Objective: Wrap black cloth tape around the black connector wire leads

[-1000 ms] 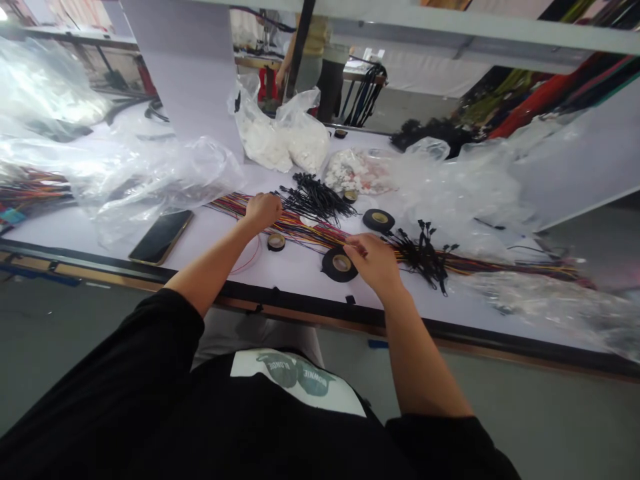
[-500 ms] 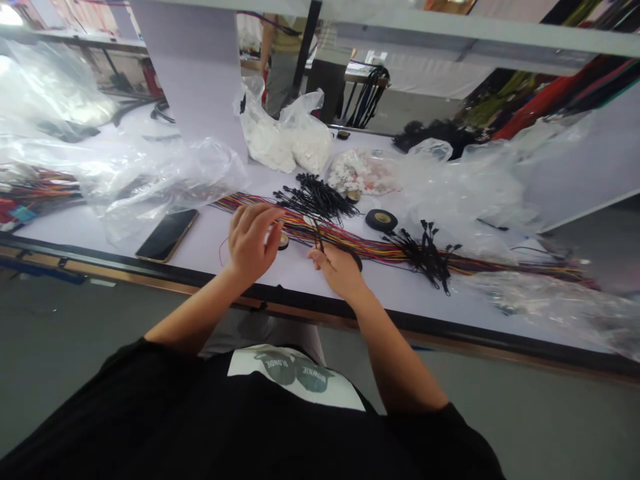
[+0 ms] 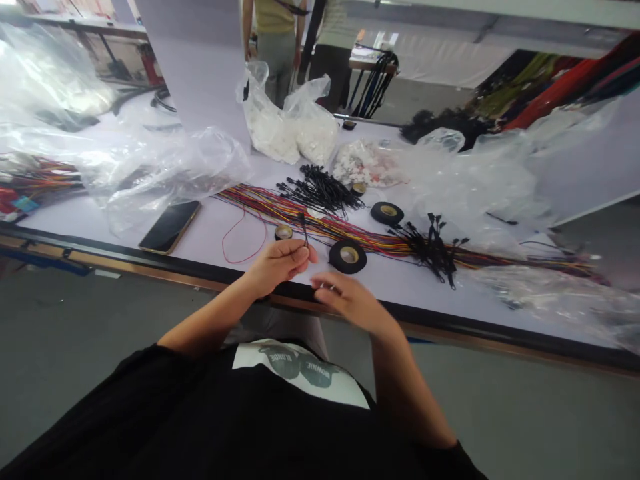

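Pinches a thin black lead [image 3: 303, 228] upright in the left hand [image 3: 278, 264] above the surface [image 3: 210, 228] edge. Holds the right hand [image 3: 350, 303] just beside, fingers loosely curled, grasp unclear.

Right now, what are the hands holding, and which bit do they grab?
The left hand pinches a thin black strand by its lower end. The right hand seems empty.

Bright, even light on the table [image 3: 210, 233], white glare on plastic bags [image 3: 55, 87] at its far left, right hand [image 3: 350, 303] slightly blurred, edges bowed.
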A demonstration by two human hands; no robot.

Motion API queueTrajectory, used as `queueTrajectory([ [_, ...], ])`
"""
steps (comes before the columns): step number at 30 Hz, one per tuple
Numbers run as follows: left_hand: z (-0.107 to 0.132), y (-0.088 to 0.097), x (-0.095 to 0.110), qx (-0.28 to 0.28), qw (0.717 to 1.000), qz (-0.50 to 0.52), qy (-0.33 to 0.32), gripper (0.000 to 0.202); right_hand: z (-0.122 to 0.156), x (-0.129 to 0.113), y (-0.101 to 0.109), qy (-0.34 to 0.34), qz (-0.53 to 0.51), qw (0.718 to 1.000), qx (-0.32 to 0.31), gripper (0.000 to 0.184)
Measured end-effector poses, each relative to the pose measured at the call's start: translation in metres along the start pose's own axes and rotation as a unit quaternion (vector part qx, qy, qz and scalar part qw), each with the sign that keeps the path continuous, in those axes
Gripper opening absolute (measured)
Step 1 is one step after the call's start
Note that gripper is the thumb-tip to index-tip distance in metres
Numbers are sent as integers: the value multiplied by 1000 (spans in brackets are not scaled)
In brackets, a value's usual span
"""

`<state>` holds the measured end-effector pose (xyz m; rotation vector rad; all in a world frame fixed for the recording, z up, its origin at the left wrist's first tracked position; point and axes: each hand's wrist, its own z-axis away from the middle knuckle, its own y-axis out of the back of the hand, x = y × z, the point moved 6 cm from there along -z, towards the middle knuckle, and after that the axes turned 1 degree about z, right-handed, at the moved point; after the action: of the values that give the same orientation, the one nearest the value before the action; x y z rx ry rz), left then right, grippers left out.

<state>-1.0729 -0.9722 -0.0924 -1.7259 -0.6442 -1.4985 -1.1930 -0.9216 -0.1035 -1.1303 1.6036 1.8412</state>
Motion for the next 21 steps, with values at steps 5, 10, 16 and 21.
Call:
queueTrajectory([
  [5,8,-23,2,-123,972,-197,-9,20,-7,-3,30,-14,-253,952,172,35],
  [10,10,-20,-6,-12,980,-195,-36,16,-16,-6,21,-30,-357,909,214,25],
  [16,11,-13,-13,61,976,-202,-61,14,1,0,22,-25,-238,912,332,15],
  [21,10,-18,-19,11,993,-119,4,18,4,6,23,-36,-222,920,322,18],
])
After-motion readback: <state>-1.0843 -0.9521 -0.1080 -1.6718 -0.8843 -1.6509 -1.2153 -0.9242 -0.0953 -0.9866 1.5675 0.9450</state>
